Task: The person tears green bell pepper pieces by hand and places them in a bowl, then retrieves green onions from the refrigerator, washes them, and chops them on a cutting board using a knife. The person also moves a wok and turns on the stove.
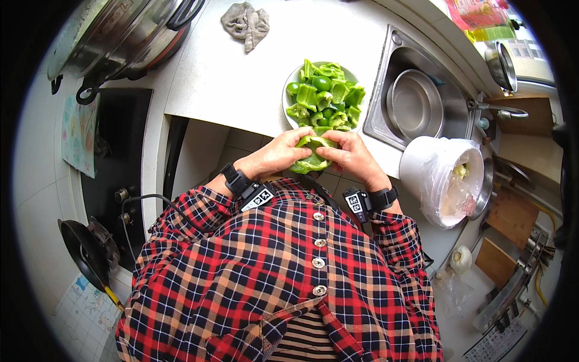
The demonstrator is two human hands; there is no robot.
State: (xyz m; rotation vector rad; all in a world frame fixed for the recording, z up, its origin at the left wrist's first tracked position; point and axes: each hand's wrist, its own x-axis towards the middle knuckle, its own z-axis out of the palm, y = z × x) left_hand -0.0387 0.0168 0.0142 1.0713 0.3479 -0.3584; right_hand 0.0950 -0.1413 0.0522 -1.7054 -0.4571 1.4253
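Note:
Between my two hands is a hollowed green bell pepper (309,161), its opening facing up and its pale inside showing. My left hand (278,152) closes on its left side, the thumb pressed over the rim. On the other side my right hand (356,158) grips it, thumb also at the opening. The pepper is held just in front of the counter edge. Right beyond it stands a white bowl (286,96) heaped with torn green pepper pieces (322,96). The undersides of my fingers are hidden.
A sink (377,117) with a metal basin (416,102) lies to the right. Nearer stands a white bin (416,166) lined with a clear bag. A crumpled grey cloth (246,24) is on the counter (241,78). Steel steamer pots (117,39) and a black pan (81,250) are at left.

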